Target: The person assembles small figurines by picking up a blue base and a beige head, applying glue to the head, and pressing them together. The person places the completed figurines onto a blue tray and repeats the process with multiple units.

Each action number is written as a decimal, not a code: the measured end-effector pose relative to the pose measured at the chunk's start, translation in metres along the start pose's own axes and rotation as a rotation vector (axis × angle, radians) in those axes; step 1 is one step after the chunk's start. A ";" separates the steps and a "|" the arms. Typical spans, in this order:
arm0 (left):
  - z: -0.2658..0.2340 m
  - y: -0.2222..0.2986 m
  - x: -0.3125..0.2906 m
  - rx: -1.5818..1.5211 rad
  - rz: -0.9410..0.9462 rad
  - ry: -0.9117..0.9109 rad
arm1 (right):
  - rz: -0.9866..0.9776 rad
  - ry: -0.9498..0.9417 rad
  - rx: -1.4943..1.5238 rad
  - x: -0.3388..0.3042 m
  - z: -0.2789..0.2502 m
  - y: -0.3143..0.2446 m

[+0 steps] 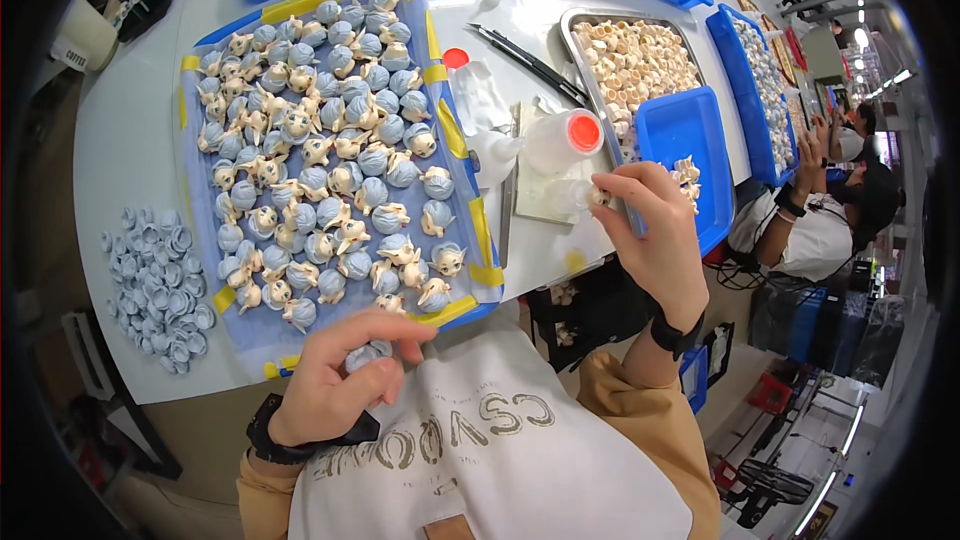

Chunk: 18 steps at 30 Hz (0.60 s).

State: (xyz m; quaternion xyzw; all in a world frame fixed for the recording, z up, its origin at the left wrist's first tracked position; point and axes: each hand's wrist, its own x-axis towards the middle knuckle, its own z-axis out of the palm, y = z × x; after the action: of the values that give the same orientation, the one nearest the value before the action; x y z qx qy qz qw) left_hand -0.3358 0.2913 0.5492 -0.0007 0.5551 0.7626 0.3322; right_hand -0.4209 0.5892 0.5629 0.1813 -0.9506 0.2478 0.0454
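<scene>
Near the front edge of the table, my left hand [345, 372] is closed round a blue-grey doll-hair piece [367, 354], partly hidden by the fingers. Thumb and fingers of my right hand [655, 235] pinch a small cream piece [599, 197], its details too small to tell. It meets the end of a small translucent bottle [568, 196] over a pale block [540, 202]. Many doll heads [345, 178] with blue-grey hair and cream faces fill the cloth-lined tray [466, 285] before me. Loose hair shells [160, 290] lie heaped to its left.
A metal tray [575, 40] of cream cup-shaped parts stands right of centre, a blue tray [685, 120] overlapping it. A red-capped bottle [562, 144], a white squeeze bottle [493, 155] and black tweezers [525, 60] lie between the trays. Co-workers [815, 210] sit at the right.
</scene>
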 end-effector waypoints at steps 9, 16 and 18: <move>0.003 -0.013 0.000 0.106 0.098 -0.008 | 0.016 0.015 -0.033 0.001 0.003 -0.002; 0.011 0.004 -0.004 -0.099 -0.025 0.131 | 0.058 0.130 0.016 -0.010 0.013 0.004; 0.011 0.004 -0.005 -0.129 -0.012 0.128 | 0.058 0.153 0.020 -0.012 0.015 0.004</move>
State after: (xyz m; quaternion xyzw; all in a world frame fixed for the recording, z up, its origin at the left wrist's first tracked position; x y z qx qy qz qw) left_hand -0.3302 0.2976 0.5587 -0.0740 0.5250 0.7931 0.2999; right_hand -0.4112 0.5892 0.5459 0.1347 -0.9468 0.2714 0.1088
